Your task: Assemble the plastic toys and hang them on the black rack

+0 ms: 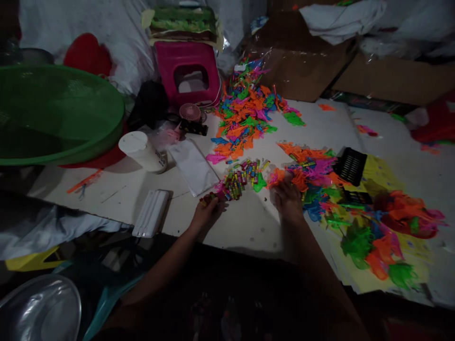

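My left hand (204, 214) is closed, its thumb and fingers around a few small coloured tubes (209, 199) at the near left end of a tube pile. That pile of short yellow, green and pink tubes (239, 181) lies between my hands. Over to the right, my right hand (288, 200) has its fingers curled down on bright orange plastic pieces (276, 178); the fingertips are partly hidden in the dim light. A green plastic piece (259, 182) lies just left of that hand. Behind it spreads a heap of orange and pink pieces (313, 163).
A larger heap of coloured plastic pieces (249, 116) spills from a clear bag at the back. Left stand a white cup (144, 151), clear plastic sleeves (194, 166), a white power bank-like block (152, 213) and a green basket (119, 125). A black tray (351, 166) lies right.
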A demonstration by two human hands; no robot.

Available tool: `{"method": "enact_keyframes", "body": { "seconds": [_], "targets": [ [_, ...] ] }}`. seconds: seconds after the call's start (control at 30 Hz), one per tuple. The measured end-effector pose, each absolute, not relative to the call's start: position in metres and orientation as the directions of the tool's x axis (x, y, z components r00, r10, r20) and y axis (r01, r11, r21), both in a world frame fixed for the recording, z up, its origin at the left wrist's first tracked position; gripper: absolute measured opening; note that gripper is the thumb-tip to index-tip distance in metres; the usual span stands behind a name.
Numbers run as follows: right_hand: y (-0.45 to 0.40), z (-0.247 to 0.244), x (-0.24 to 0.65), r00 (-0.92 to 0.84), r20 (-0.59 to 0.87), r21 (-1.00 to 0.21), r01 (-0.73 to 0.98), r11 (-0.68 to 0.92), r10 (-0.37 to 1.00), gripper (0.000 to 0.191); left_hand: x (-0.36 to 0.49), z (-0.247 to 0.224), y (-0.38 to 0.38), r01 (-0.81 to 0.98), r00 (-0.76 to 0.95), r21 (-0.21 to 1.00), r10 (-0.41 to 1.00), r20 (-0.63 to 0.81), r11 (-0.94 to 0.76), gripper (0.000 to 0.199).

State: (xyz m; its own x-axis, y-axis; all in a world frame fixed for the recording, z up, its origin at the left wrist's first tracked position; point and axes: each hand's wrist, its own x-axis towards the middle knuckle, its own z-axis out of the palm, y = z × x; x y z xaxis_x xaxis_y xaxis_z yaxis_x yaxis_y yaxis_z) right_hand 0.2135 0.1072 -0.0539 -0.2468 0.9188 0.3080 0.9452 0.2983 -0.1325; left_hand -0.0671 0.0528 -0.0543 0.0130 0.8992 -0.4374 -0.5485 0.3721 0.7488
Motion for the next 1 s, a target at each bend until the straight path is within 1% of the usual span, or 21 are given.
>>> {"method": "enact_keyframes", "body": {
  "seconds": [0.07, 0.17, 0.23, 0.3, 0.37, 0.43, 0.57, 0.67, 0.73, 0.8, 0.87, 0.93, 1.0],
  "targets": [
    [0.114, -0.048, 0.205, -0.201, 0.349, -0.187, 0.942, 0.278, 0.915, 0.030, -0.066, -0.050, 0.051, -0.559, 0.008, 0.750, 0.906, -0.422, 0.354, 0.034],
    [0.125, -0.044, 0.181, -0.097, 0.353, -0.238, 0.953, 0.190, 0.931, 0.033, -0.068, -0.040, 0.051, -0.546, 0.083, 0.727, 0.891, -0.447, 0.416, 0.038],
    [0.133, -0.046, 0.165, -0.052, 0.294, -0.229, 0.966, 0.124, 0.954, 0.035, -0.069, -0.033, 0.052, -0.532, 0.164, 0.710, 0.879, -0.448, 0.462, 0.038],
    [0.140, -0.048, 0.154, -0.015, 0.200, -0.221, 0.973, 0.060, 0.980, 0.034, -0.069, -0.027, 0.052, -0.501, 0.217, 0.710, 0.867, -0.449, 0.494, 0.037],
    [0.143, -0.048, 0.146, 0.033, 0.112, -0.235, 0.972, -0.005, 0.993, 0.033, -0.068, -0.024, 0.052, -0.451, 0.214, 0.739, 0.865, -0.454, 0.500, 0.037],
    [0.139, -0.045, 0.143, 0.054, 0.087, -0.239, 0.970, -0.032, 0.995, 0.036, -0.067, -0.024, 0.050, -0.392, 0.194, 0.777, 0.870, -0.453, 0.492, 0.036],
    [0.118, -0.030, 0.146, 0.057, 0.170, -0.226, 0.974, -0.017, 0.984, 0.042, -0.065, -0.026, 0.047, -0.337, 0.189, 0.803, 0.871, -0.454, 0.492, 0.033],
    [0.099, -0.022, 0.151, 0.041, 0.197, -0.261, 0.965, 0.012, 0.980, 0.039, -0.063, -0.026, 0.045, -0.378, 0.199, 0.783, 0.870, -0.452, 0.494, 0.037],
    [0.086, -0.021, 0.152, 0.004, 0.226, -0.232, 0.972, 0.050, 0.974, 0.038, -0.060, -0.026, 0.044, -0.393, 0.234, 0.765, 0.860, -0.454, 0.510, 0.042],
    [0.071, -0.024, 0.151, -0.048, 0.221, -0.167, 0.982, 0.086, 0.974, 0.039, -0.058, -0.027, 0.044, -0.376, 0.265, 0.756, 0.844, -0.466, 0.535, 0.045],
    [0.056, -0.029, 0.149, -0.135, 0.165, -0.148, 0.976, 0.160, 0.977, 0.041, -0.056, -0.029, 0.045, -0.357, 0.252, 0.764, 0.843, -0.475, 0.537, 0.048],
    [0.042, -0.035, 0.148, -0.229, 0.106, -0.206, 0.947, 0.247, 0.968, 0.040, -0.057, -0.031, 0.045, -0.362, 0.197, 0.783, 0.863, -0.466, 0.505, 0.046],
    [0.034, -0.040, 0.151, -0.284, 0.086, -0.321, 0.899, 0.296, 0.955, 0.038, -0.059, -0.034, 0.045, -0.388, 0.157, 0.800, 0.888, -0.431, 0.457, 0.041]
  ]
}}
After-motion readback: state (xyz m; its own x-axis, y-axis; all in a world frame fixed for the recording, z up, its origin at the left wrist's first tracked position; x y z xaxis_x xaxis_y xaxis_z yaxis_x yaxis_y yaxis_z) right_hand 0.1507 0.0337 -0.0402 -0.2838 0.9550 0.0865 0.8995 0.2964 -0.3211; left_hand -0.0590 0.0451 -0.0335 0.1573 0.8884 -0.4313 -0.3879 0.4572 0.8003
